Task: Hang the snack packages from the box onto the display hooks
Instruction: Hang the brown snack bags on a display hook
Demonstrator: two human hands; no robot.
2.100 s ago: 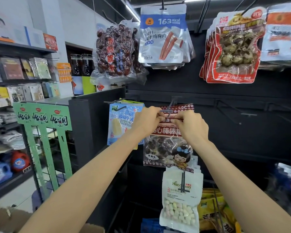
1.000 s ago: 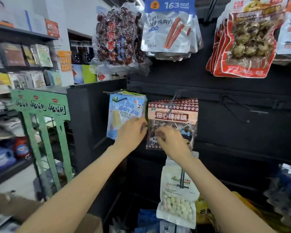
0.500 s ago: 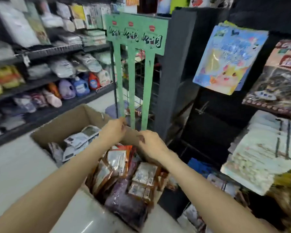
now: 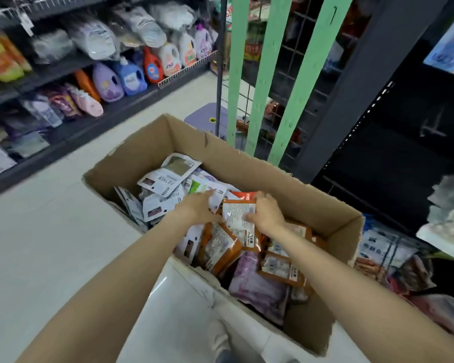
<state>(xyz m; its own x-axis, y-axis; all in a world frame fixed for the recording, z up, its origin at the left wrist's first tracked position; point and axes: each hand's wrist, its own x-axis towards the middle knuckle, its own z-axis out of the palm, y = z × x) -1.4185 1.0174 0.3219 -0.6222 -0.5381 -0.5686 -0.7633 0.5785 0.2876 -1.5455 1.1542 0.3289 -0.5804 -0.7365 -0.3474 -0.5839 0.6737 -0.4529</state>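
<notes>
- Hands are both down in the cardboard box (image 4: pixel 152 150), which sits open-topped on the pale floor (image 4: pixel 37 231) just beside the dark display rack (image 4: pixel 378 106).
- Left hand (image 4: pixel 198 206) rests on the heap beside an orange-edged snack package (image 4: pixel 237 218); its fingers look loosely bent, and whether they pinch the package's near edge I cannot tell.
- Right hand (image 4: pixel 265 209) has its fingers curled over that package's far edge, apparently gripping it, likely to lift it off the pile.
- More packages fill the box: white ones (image 4: pixel 163 195) toward the far side, a purple one (image 4: pixel 257 281) nearer.
- Package is held by its sides, which I judge leaves its hanging hole free for a hook.
- No display hook is clearly in view.
</notes>
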